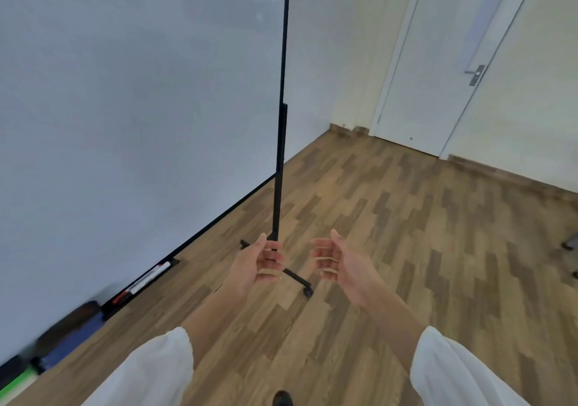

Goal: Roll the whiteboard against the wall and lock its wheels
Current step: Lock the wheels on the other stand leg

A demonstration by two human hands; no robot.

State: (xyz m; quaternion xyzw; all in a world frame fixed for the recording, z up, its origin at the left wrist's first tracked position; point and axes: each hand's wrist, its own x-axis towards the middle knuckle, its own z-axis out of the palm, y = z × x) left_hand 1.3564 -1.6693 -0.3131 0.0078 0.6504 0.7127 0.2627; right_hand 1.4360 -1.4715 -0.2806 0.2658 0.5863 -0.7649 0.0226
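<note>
- Large white-faced whiteboard with a thin black frame [140, 108] stood on the left, seen edge-on along its black upright post [280, 155]. It ran roughly parallel to the pale grey wall [312, 61] behind it; whether it touched that wall could not be told.
- Left hand [256, 264] was raised, fingers loosely curled and apart, gripping nothing. It showed in front of the post's base, but contact was not evident.
- Right hand [341, 264] was likewise empty and relaxed, palm turned inward, beside the left with a gap between them.
- Step, as judged: rolling looked finished or nearly so, both hands being off the frame. Locking the wheels appeared not yet done.
- Black foot bar [295, 277] lay crosswise under the post. A small black caster [308, 291] sat at its near end. The far end was too small to read, and no lock tab could be made out.
- Next move would probably call for reaching or stepping down to the near caster and pressing its brake, then the others.
- Room: brown wood-plank floor [391, 249] lay open to the right, toward the white door [438, 61].
- Edges to mind: the foot bar jutted into the walking path, and a black marker tray [150, 277] stuck out along the board's lower edge.
</note>
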